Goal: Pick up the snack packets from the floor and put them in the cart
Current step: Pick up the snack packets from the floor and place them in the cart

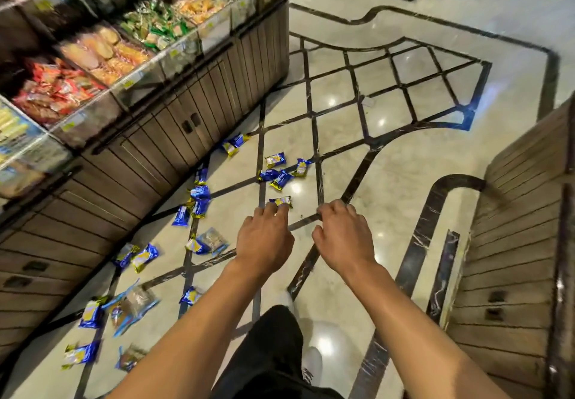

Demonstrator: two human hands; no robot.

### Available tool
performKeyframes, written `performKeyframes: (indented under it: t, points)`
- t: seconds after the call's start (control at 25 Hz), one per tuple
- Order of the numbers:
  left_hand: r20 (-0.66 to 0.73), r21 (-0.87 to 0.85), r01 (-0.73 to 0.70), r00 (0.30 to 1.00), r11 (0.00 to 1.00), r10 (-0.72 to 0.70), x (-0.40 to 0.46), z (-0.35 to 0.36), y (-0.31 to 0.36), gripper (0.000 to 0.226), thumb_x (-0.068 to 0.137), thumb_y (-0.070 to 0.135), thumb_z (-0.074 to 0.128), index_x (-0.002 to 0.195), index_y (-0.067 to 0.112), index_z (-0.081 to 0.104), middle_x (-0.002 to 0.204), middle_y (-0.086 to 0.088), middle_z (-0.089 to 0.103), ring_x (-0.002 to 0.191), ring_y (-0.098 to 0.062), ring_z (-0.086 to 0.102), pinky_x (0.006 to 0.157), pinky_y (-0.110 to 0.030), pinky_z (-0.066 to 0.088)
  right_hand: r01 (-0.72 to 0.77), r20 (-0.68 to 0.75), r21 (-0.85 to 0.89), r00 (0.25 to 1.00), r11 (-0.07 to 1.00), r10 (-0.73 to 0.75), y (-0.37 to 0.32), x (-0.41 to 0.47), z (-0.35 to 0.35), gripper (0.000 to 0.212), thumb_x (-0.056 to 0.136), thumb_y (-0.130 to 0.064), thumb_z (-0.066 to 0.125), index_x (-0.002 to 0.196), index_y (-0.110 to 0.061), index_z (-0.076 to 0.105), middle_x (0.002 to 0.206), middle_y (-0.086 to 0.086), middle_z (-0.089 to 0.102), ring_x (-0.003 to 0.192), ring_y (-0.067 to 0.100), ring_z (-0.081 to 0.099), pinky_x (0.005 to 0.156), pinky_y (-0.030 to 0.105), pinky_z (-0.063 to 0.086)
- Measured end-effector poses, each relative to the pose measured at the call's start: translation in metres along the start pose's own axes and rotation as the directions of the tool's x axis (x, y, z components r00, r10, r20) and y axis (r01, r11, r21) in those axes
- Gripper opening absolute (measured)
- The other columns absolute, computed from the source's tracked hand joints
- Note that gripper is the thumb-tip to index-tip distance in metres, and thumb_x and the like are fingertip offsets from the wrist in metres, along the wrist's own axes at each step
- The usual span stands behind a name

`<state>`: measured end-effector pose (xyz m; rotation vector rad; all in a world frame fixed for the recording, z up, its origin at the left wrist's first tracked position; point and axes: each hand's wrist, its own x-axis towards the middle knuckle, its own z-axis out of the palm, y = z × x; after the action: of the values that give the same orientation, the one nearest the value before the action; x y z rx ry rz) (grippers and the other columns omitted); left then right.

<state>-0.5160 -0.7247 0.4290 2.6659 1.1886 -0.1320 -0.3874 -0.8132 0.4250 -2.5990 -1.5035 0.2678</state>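
Both hands reach forward over the marble floor (404,162). The nearest blue-and-yellow snack packet (281,201) lies crosswise just beyond the left hand (264,236), whose fingertips appear to overlap it. The right hand (342,236) hangs loosely curled, holding nothing, farther away. No cart visible.

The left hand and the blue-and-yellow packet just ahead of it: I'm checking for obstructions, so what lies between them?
Nothing: in the head view the left hand has its fingertips at the near edge of the packet, no gap visible.
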Motion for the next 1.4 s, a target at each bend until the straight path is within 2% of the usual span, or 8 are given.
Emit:
performKeyframes:
  t: [0.44, 0.6, 0.72, 1.08, 1.28, 1.4]
  points:
    - [0.065, -0.033, 0.031, 0.997, 0.999, -0.029, 0.212, -0.011, 0.022, 0.051, 0.095, 0.03, 0.049, 0.143, 0.019, 0.036, 0.141, -0.007, 0.048, 0.124, -0.027, 0.048, 0.096, -0.04, 0.043, -0.013, 0.074, 0.051, 0.997, 0.999, 0.009, 0.064, 0.206, -0.032, 0.039, 0.095, -0.03, 0.046, 0.132, -0.019, 0.052, 0.126, 0.004, 0.055, 0.116, 0.024, 0.05, 0.089, 0.038, 0.047]
    - [0.069, 0.001, 0.029, 0.997, 1.0, -0.029, 0.285, -0.027, 0.028, 0.053, 0.095, 0.031, 0.048, 0.145, 0.017, 0.036, 0.142, -0.008, 0.048, 0.127, -0.028, 0.047, 0.101, -0.044, 0.042, -0.003, 0.054, 0.053, 0.999, 0.999, 0.0, 0.084, 0.268, -0.047, 0.039, 0.095, -0.029, 0.045, 0.132, -0.019, 0.053, 0.125, 0.004, 0.056, 0.113, 0.024, 0.052, 0.088, 0.038, 0.047]
    - [0.069, -0.018, 0.048, 0.997, 0.999, -0.047, 0.332, -0.03, 0.039, 0.053, 0.094, 0.03, 0.05, 0.144, 0.018, 0.036, 0.14, -0.007, 0.05, 0.123, -0.028, 0.05, 0.096, -0.044, 0.046, 0.007, 0.062, 0.064, 0.998, 0.998, -0.011, 0.104, 0.316, -0.052, 0.04, 0.095, -0.029, 0.045, 0.133, -0.018, 0.052, 0.125, 0.005, 0.056, 0.113, 0.025, 0.052, 0.088, 0.038, 0.046]
    - [0.096, -0.043, 0.229, 0.97, 0.973, -0.224, 0.464, -0.031, 0.098, 0.05, 0.092, 0.03, 0.05, 0.139, 0.018, 0.041, 0.129, -0.005, 0.052, 0.113, -0.028, 0.052, 0.082, -0.038, 0.045, 0.158, 0.109, 0.164, 0.978, 0.974, -0.177, 0.193, 0.468, -0.062, 0.034, 0.093, -0.028, 0.05, 0.125, -0.018, 0.056, 0.117, 0.005, 0.056, 0.11, 0.027, 0.052, 0.081, 0.038, 0.049]
    - [0.059, -0.127, 0.339, 0.941, 0.932, -0.334, 0.533, -0.046, 0.145, 0.048, 0.092, 0.027, 0.05, 0.139, 0.018, 0.042, 0.129, -0.006, 0.053, 0.112, -0.03, 0.055, 0.081, -0.039, 0.046, 0.31, 0.151, 0.112, 0.934, 0.944, -0.325, 0.234, 0.538, -0.08, 0.032, 0.093, -0.032, 0.05, 0.123, -0.02, 0.056, 0.114, 0.002, 0.057, 0.106, 0.024, 0.053, 0.079, 0.036, 0.047]
    - [0.044, -0.16, 0.401, 0.916, 0.902, -0.399, 0.566, -0.051, 0.149, 0.047, 0.093, 0.029, 0.05, 0.139, 0.02, 0.042, 0.13, -0.003, 0.052, 0.115, -0.027, 0.053, 0.082, -0.039, 0.046, 0.36, 0.17, 0.115, 0.911, 0.926, -0.376, 0.244, 0.576, -0.087, 0.03, 0.094, -0.03, 0.049, 0.122, -0.02, 0.056, 0.114, 0.003, 0.056, 0.107, 0.025, 0.053, 0.077, 0.035, 0.045]
